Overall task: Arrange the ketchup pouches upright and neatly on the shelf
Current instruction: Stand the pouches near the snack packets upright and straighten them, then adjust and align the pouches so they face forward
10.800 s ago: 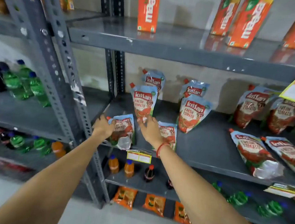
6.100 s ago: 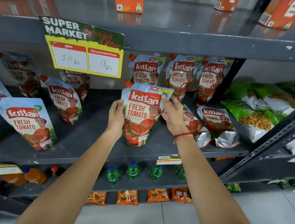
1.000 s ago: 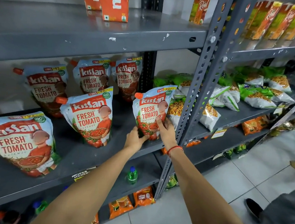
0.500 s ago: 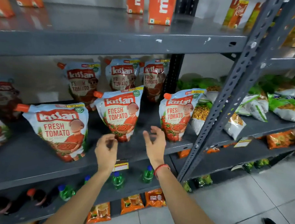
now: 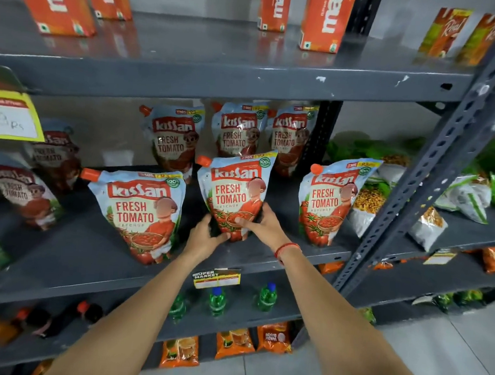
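Holding the base of a pale-blue and red plastic ketchup pouch with an orange spout cap, both hands meet at the centre of the frame: the left hand cups its lower left corner and the right hand wraps its lower right side, thumb across the front, so each grip is closed on that pouch. The pouch stands upright on the grey metal shelf, near its front edge. A second upright ketchup pouch stands to its left and a third ketchup pouch to its right, both apart from it. Three more pouches stand behind, by the back wall. At the left of the frame further pouches appear blurred, perhaps leaning. A red thread band circles the right wrist.
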### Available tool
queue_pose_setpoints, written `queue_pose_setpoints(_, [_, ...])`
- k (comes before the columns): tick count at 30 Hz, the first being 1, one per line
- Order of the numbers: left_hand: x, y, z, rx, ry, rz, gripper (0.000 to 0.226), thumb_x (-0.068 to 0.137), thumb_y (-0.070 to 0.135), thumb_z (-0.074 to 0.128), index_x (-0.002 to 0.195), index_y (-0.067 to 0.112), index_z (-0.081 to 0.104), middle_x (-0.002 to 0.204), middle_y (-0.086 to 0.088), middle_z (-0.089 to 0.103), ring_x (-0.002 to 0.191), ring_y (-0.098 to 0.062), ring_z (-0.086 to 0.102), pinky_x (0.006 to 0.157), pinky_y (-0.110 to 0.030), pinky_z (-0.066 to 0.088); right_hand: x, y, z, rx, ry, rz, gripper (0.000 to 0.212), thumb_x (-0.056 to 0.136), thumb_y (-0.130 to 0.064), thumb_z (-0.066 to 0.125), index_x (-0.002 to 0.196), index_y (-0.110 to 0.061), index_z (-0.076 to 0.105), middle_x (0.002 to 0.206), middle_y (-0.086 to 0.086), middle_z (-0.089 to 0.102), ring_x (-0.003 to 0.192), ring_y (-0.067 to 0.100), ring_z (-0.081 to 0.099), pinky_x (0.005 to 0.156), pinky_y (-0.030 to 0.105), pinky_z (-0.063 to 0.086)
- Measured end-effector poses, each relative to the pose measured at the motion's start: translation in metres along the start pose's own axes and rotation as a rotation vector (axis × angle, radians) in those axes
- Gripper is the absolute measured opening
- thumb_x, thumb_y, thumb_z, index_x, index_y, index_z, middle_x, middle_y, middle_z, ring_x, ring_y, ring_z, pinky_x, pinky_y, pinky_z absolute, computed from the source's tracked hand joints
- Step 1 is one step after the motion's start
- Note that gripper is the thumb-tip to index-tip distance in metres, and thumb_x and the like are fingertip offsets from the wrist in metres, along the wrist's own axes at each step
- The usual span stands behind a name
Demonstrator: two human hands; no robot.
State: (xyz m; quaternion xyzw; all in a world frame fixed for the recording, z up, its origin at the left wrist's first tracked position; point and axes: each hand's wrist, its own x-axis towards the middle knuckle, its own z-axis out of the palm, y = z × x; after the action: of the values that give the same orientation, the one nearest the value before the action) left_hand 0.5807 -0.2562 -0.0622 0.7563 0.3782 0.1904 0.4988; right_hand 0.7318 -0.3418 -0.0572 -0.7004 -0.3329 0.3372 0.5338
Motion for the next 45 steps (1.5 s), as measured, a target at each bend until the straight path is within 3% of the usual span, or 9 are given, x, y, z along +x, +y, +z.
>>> queue_pose_setpoints(16, [-0.037,0.012,0.034,0.059,0.054,0.101,0.066,0.076,0.027,0.073,0.133,0.013,0.044,0.127,-0.011,0.061,0.115,-0.028,0.058,0.094,-0.029,0.043,-0.041,0.014,-0.031,0.026,0.061,-0.038,0.067,0.069,-0.03,0.081,0.125,-0.02,0.047,0.125,0.003,0.061,0.114,0.015,0.057,0.102,0.04,0.047])
queue_pose_setpoints(22, [-0.031,0.018,0.024,-0.014,-0.026,0.065,0.049,0.082,0.027,0.065,0.127,0.012,0.05,0.126,-0.007,0.061,0.118,-0.025,0.055,0.101,-0.039,0.045,-0.044,0.024,-0.026,-0.041,0.042,-0.005,0.107,0.047,-0.043,0.088,0.137,-0.022,0.034,0.123,-0.009,0.052,0.115,0.008,0.049,0.1,0.03,0.042])
queue_pose_setpoints(26, [-0.032,0.038,0.011,-0.407,0.073,0.151,0.024,0.095,0.015,0.041,0.112,0.016,0.059,0.109,0.002,0.065,0.108,-0.013,0.058,0.089,-0.02,0.047,-0.039,0.023,-0.025,-0.056,0.045,0.012,0.109,0.044,-0.043,0.089,0.136,-0.023,0.034,0.121,-0.007,0.055,0.115,0.012,0.052,0.095,0.03,0.047])
queue_pose_setpoints(28, [-0.029,0.053,0.002,-0.443,0.141,0.194,0.024,0.097,0.017,0.038,0.109,0.015,0.059,0.107,0.0,0.064,0.101,-0.008,0.058,0.089,-0.023,0.046,-0.037,0.023,-0.026,-0.075,0.039,0.009,0.102,0.049,-0.037,0.089,0.134,-0.022,0.036,0.128,-0.001,0.056,0.119,0.016,0.052,0.099,0.035,0.048])
queue_pose_setpoints(31, [-0.021,0.069,-0.01,-0.295,0.218,0.272,0.029,0.097,0.023,0.041,0.098,0.001,0.061,0.097,-0.015,0.067,0.089,-0.017,0.06,0.08,-0.033,0.048,-0.037,0.025,-0.025,-0.074,0.057,-0.002,0.094,0.052,-0.033,0.089,0.131,-0.021,0.039,0.127,0.002,0.058,0.118,0.019,0.055,0.1,0.045,0.049])
queue_pose_setpoints(35, [-0.019,0.079,-0.017,-0.071,0.307,0.34,0.03,0.095,0.022,0.045,0.083,-0.002,0.06,0.077,-0.01,0.062,0.064,-0.006,0.052,0.057,-0.007,0.038,-0.037,0.025,-0.024,-0.095,0.095,-0.016,0.087,0.054,-0.033,0.088,0.127,-0.022,0.043,0.116,-0.005,0.06,0.109,0.014,0.057,0.101,0.038,0.047])
queue_pose_setpoints(38, [-0.022,0.08,-0.019,-0.008,0.344,0.367,0.028,0.095,0.02,0.046,0.079,0.0,0.059,0.07,-0.003,0.056,0.058,-0.002,0.048,0.052,-0.002,0.035,-0.038,0.024,-0.023,-0.111,0.094,-0.036,0.084,0.055,-0.034,0.088,0.126,-0.021,0.045,0.115,-0.004,0.061,0.109,0.014,0.057,0.101,0.036,0.047])
queue_pose_setpoints(43, [-0.019,0.083,-0.024,0.064,0.344,0.361,0.028,0.095,0.02,0.046,0.074,0.003,0.054,0.07,-0.011,0.059,0.06,-0.008,0.05,0.054,-0.007,0.038,-0.04,0.025,-0.023,-0.122,0.076,-0.039,0.085,0.053,-0.041,0.087,0.125,-0.026,0.045,0.114,-0.009,0.061,0.108,0.01,0.058,0.101,0.036,0.048])
queue_pose_setpoints(45, [-0.016,0.082,-0.026,0.05,0.313,0.33,0.03,0.095,0.021,0.046,0.081,-0.003,0.058,0.079,-0.019,0.064,0.072,-0.022,0.058,0.067,-0.028,0.048,-0.041,0.024,-0.024,-0.133,0.079,-0.034,0.087,0.049,-0.045,0.087,0.124,-0.026,0.045,0.114,-0.009,0.061,0.109,0.011,0.058,0.102,0.038,0.048])
